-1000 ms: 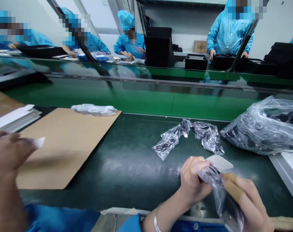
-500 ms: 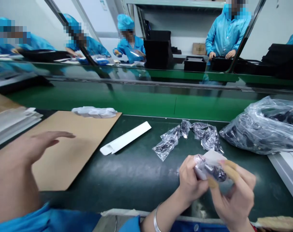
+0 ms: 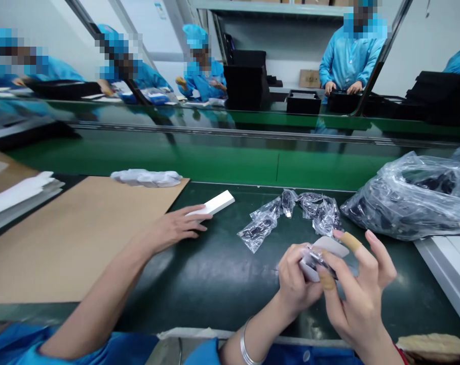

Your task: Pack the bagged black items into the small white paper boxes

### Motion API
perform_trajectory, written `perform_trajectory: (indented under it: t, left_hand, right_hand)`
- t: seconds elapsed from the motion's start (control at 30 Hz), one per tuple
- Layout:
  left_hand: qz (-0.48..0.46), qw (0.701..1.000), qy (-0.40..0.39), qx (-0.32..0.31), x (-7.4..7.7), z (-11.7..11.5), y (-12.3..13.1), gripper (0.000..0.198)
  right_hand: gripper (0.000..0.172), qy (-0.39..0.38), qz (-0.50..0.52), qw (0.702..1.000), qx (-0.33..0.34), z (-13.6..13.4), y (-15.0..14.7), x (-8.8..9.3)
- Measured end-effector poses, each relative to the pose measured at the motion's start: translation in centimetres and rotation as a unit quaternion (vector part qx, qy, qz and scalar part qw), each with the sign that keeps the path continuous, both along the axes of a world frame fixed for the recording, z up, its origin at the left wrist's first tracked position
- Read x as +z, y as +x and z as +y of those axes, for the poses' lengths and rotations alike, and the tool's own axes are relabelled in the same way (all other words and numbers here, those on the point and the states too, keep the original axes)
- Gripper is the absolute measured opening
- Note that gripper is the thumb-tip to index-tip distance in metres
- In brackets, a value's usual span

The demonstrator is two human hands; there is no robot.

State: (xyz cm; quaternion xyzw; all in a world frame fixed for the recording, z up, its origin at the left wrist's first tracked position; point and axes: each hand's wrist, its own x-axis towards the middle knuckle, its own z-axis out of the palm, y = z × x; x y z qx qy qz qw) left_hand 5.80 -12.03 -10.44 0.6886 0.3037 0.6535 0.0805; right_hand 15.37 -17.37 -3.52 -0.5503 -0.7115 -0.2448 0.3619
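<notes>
My left hand (image 3: pixel 296 279), with a bangle on its wrist, is closed around a small white box (image 3: pixel 309 274), mostly hidden by the fingers; its rounded flap (image 3: pixel 332 246) stands out. At the box's open end, the thumb and a finger of my right hand (image 3: pixel 357 284) pinch a black cable in a clear bag (image 3: pixel 321 259), seemingly partly inside. Tan finger covers are on my right thumb and one raised finger. Just beyond my hands lie several bagged black cables (image 3: pixel 258 228). A co-worker's hand (image 3: pixel 177 228) rests on another long white box (image 3: pixel 218 203).
A large clear bag of black items (image 3: pixel 408 203) sits at right, beside a white box-like surface (image 3: pixel 448 268). Brown cardboard (image 3: pixel 81 238) with a white wrapped bundle (image 3: pixel 146 177) lies at left, near stacked white cartons (image 3: pixel 21 195). A green conveyor (image 3: pixel 230 157) runs behind; people in blue work beyond.
The co-worker's hand has moved right from over the cardboard onto the long white box. My right fingers have spread, and the bagged cable shows less outside the box I hold.
</notes>
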Motion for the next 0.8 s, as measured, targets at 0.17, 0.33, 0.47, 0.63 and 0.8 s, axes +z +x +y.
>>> perform_trajectory:
  t: [0.17,0.33,0.47,0.63,0.8]
  left_hand:
    - [-0.014,1.0,-0.022,0.014,-1.6,-0.2,0.3,0.068]
    - [-0.027,0.998,-0.056,-0.011,-1.3,-0.2,0.2,0.072]
    - [-0.033,0.996,-0.081,-0.021,-0.5,-0.1,-0.2,0.061]
    - [-0.027,0.999,-0.046,-0.004,0.1,0.2,-0.4,0.05]
    - [-0.01,0.999,0.004,-0.046,0.0,0.1,-0.2,0.045]
  right_hand:
    - [0.018,0.083,0.059,0.992,-0.072,-0.7,0.1,-0.4]
    - [0.013,0.065,0.078,0.994,-0.031,-0.8,0.2,-0.2]
    - [0.011,0.001,0.132,0.991,0.03,-0.4,-0.6,0.4]
    - [0.015,-0.066,0.112,0.99,0.044,0.2,-0.8,0.3]
    - [0.016,-0.037,0.074,0.994,0.066,-0.5,0.0,-0.9]
